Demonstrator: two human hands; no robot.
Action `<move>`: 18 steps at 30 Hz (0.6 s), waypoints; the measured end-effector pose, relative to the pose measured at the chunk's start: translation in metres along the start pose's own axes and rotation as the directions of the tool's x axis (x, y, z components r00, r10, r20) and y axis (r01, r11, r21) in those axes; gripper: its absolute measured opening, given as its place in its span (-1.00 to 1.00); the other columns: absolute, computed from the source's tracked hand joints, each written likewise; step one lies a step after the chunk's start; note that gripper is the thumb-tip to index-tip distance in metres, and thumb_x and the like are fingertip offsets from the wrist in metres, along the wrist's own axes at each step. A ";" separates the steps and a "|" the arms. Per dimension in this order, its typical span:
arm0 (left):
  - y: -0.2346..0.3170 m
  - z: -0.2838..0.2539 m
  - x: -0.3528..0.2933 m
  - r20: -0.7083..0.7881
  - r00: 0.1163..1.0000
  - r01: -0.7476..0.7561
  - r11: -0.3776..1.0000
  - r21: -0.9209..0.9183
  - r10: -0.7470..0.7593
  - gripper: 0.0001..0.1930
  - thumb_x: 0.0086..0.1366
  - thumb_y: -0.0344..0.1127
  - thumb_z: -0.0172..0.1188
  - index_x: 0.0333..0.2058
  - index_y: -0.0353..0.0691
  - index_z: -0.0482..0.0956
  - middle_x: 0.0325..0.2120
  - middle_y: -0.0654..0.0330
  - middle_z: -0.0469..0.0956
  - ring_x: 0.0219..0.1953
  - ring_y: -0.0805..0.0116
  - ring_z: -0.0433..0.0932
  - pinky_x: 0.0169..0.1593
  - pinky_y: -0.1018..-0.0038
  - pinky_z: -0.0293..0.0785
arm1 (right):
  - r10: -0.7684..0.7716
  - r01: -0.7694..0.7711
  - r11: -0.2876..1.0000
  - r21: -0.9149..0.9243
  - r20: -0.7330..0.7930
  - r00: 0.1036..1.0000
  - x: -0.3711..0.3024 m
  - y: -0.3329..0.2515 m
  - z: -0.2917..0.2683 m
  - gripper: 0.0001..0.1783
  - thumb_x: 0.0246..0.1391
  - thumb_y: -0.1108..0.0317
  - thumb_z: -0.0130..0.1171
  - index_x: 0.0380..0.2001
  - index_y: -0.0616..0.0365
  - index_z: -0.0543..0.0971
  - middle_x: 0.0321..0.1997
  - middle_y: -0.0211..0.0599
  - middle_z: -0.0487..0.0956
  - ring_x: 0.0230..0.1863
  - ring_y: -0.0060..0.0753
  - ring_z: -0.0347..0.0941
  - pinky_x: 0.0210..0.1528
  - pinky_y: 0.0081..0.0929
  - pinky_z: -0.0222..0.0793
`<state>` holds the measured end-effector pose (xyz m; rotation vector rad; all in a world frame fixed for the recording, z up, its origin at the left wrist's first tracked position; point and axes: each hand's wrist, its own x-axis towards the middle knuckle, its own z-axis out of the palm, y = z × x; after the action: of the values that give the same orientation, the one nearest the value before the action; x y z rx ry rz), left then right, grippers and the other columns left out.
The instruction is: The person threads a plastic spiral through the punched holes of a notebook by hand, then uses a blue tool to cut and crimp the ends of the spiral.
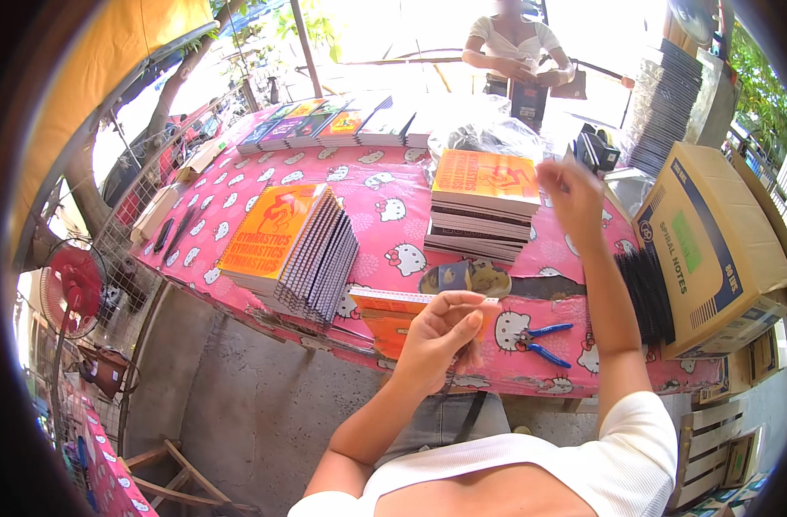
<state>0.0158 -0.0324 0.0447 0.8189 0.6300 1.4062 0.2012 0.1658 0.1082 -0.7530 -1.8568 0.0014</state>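
So, left hand [445, 332] is at the orange book [381, 329], which sits by the near table edge, right in front of the body, white edge up. Prob. angled that way b/c it puts that edge in easy view. Left fingers curl, thumb and forefinger nearly meeting; can't tell what, if anything, they pinch. Right hand [574, 194] is up beside the right pile [484, 207], blurred; fingers look bent, but grip n/a, can't tell.

Meanwhile the left pile [277, 228] stands w/ coils showing along its side; prob. kept apart from the right pile so the two don't mix. Blue pliers [544, 345] lie splayed just right of the book, handles pointing right, prob. for a quick right-hand grab. Black coils [645, 297] lean by the box [712, 258] on the right, prob. so it props 'em. Across the table [372, 250], another person [518, 52] holds a dark item [527, 99].
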 end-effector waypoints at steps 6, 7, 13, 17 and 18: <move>0.005 -0.004 -0.001 0.058 0.997 0.056 0.998 0.031 -0.058 -0.79 0.34 -0.37 0.12 -0.11 -0.31 0.40 -0.21 -0.05 0.59 -0.62 0.43 0.57 -0.71 0.66 0.38 | 0.241 -0.258 0.964 -0.065 -0.196 0.951 0.116 0.169 0.069 -0.77 -0.06 0.27 0.33 -0.29 0.09 0.63 -0.30 -0.19 0.65 -0.20 -0.26 0.61 -0.12 -0.39 0.44; 0.004 -0.006 -0.001 0.059 0.996 0.059 0.998 0.020 -0.061 -0.79 0.34 -0.37 0.12 -0.11 -0.31 0.40 -0.21 -0.05 0.59 -0.62 0.43 0.57 -0.71 0.66 0.38 | 0.240 -0.258 0.963 -0.075 -0.189 0.952 0.127 0.185 0.077 -0.77 -0.06 0.27 0.33 -0.29 0.09 0.63 -0.30 -0.19 0.65 -0.20 -0.26 0.61 -0.12 -0.39 0.44; 0.007 -0.018 -0.002 -0.036 0.998 -0.048 0.999 0.015 0.048 -0.80 0.36 -0.35 0.08 -0.11 -0.32 0.41 -0.23 -0.03 0.60 -0.62 0.41 0.56 -0.67 0.64 0.42 | 0.329 -0.314 0.935 0.166 -0.074 0.941 0.128 0.129 0.063 -0.59 0.11 0.12 0.22 -0.06 0.16 0.60 -0.28 -0.32 0.65 -0.33 -0.57 0.52 -0.19 -0.60 0.40; 0.006 -0.010 0.004 -0.021 0.946 -0.324 0.946 -0.026 0.323 -0.77 0.38 -0.31 0.04 -0.08 -0.31 0.38 -0.19 0.01 0.53 -0.49 0.42 0.53 -0.50 0.63 0.42 | 0.149 -0.299 0.857 0.421 0.353 0.924 0.004 -0.019 0.000 -0.54 0.06 0.21 0.24 -0.02 0.24 0.53 -0.16 -0.33 0.58 -0.16 -0.55 0.47 -0.06 -0.57 0.37; 0.001 -0.003 0.009 0.004 0.918 -0.397 0.916 -0.059 0.397 -0.76 0.39 -0.30 0.04 -0.07 -0.30 0.37 -0.18 0.03 0.50 -0.44 0.43 0.51 -0.44 0.62 0.42 | 0.055 -0.306 0.842 0.445 0.492 0.869 -0.030 -0.045 -0.013 -0.48 -0.02 0.27 0.32 0.02 0.24 0.50 -0.11 -0.30 0.56 -0.12 -0.52 0.47 -0.02 -0.55 0.37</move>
<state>0.0130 -0.0235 0.0445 0.9477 0.4203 1.7754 0.1963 0.1111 0.1038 -0.5769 -2.0822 0.8448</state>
